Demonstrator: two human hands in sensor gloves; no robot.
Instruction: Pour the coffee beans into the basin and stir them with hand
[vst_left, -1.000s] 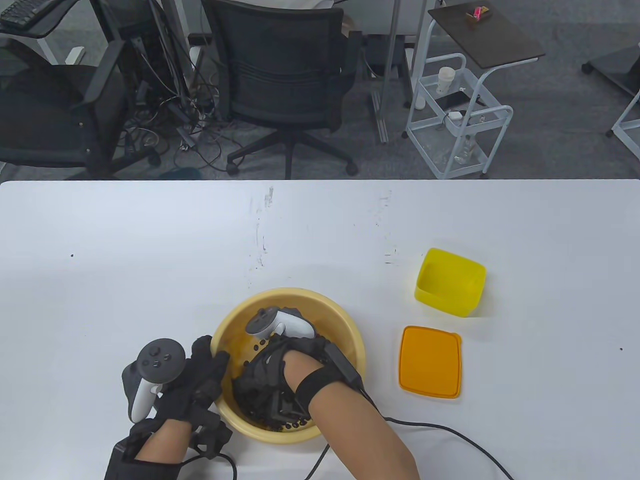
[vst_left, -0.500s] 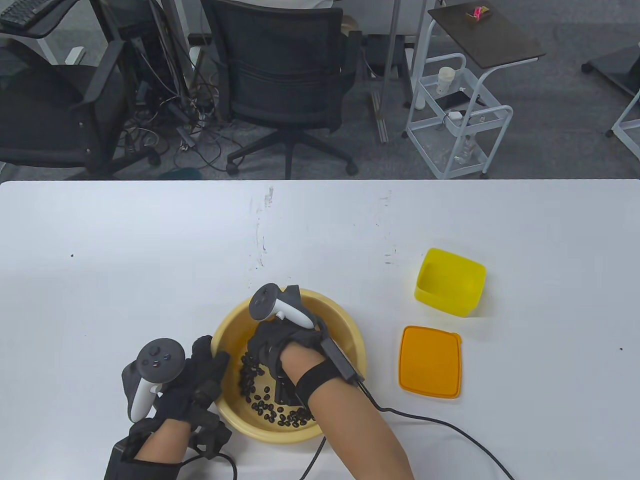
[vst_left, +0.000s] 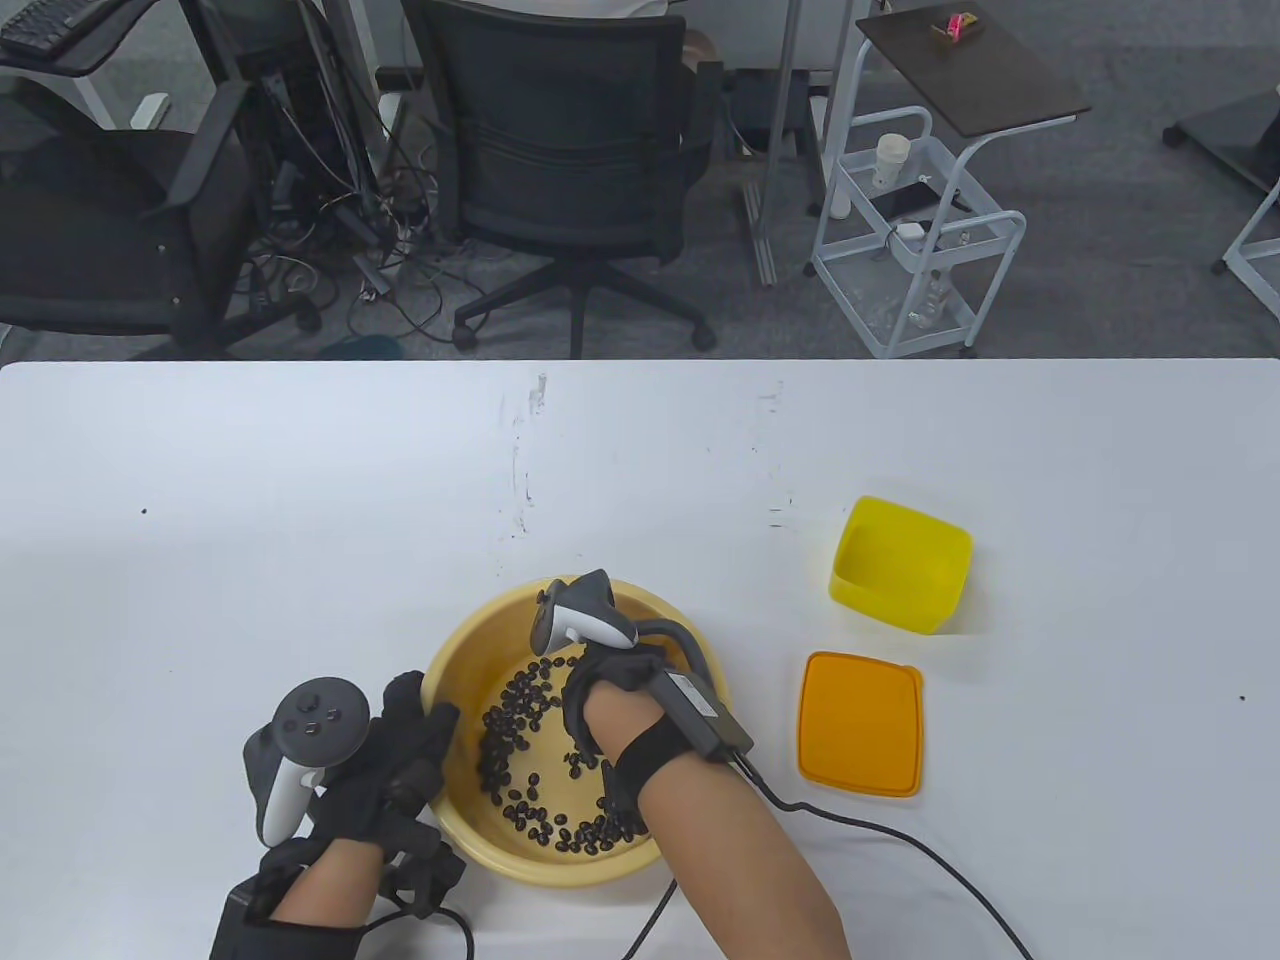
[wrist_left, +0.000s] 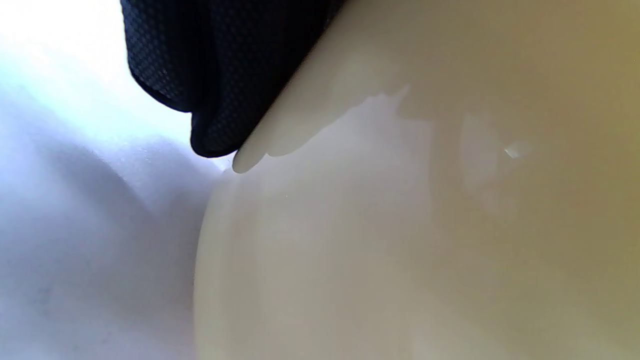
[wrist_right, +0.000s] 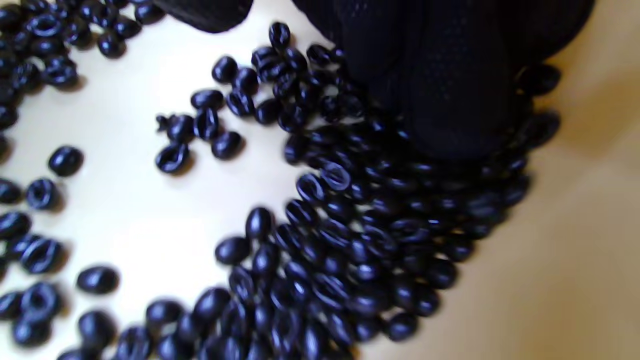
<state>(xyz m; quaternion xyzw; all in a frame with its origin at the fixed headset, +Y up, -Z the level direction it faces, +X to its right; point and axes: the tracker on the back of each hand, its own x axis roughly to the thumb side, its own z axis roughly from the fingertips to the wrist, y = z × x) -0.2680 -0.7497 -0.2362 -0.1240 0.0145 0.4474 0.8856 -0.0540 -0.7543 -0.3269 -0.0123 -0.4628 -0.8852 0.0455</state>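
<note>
A pale yellow basin stands near the table's front edge. Dark coffee beans lie scattered across its floor, mostly on the left and near side. My right hand is down inside the basin on its right side, tracker pointing away. In the right wrist view its gloved fingers push into a heap of beans. My left hand holds the basin's left rim. In the left wrist view the black fingers lie against the basin's outer wall.
An empty yellow container stands to the right of the basin, with its orange lid lying flat in front of it. A black cable runs from my right wrist over the table. Office chairs and a white cart stand beyond the far edge.
My right hand has swept from the basin's near-left part up and over to its right side. The beans it covered now lie spread out and in sight. The left hand has not moved.
</note>
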